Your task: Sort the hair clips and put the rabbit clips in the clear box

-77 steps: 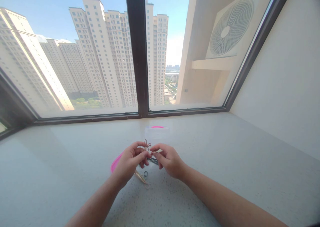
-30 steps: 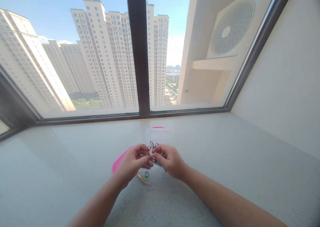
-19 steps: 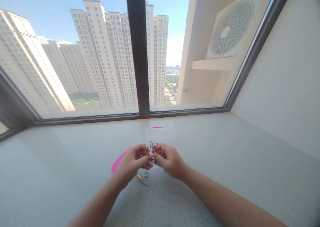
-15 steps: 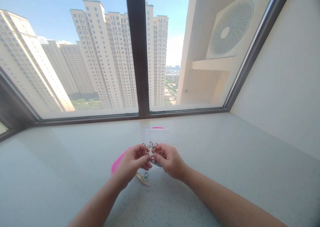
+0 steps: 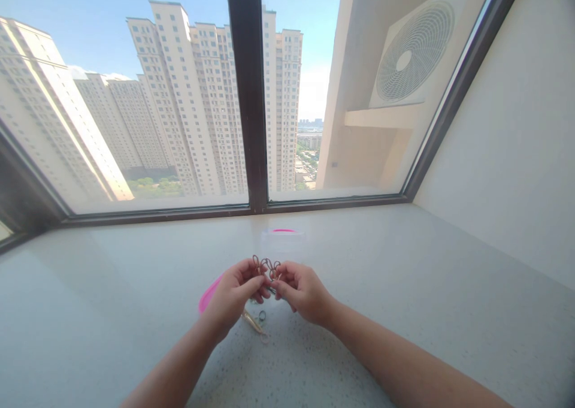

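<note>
Over the pale countertop, my left hand (image 5: pixel 239 288) and my right hand (image 5: pixel 303 289) are close together, each with its fingers pinched. Between them is a thin brown looped cord or wire (image 5: pixel 272 266), its several small loops standing up above the fingertips; both hands grip it. Whether it is one piece or two I cannot tell. A small dark ring (image 5: pixel 262 316) and a slim gold-coloured piece (image 5: pixel 251 322) lie on the surface below my left hand. Behind that hand shows the edge of a pink oval tray or lid (image 5: pixel 208 298), mostly hidden.
A clear container with a pink part (image 5: pixel 284 231) stands on the pale speckled countertop (image 5: pixel 404 336) beyond my hands. Behind it rises a dark-framed window (image 5: pixel 256 156) onto tall buildings. A white wall (image 5: pixel 507 156) bounds the right side.
The brown loops of the two sides have come together, now overlapping between my hands. The fingers of both hands have shifted slightly; the things on the countertop lie where they were.
</note>
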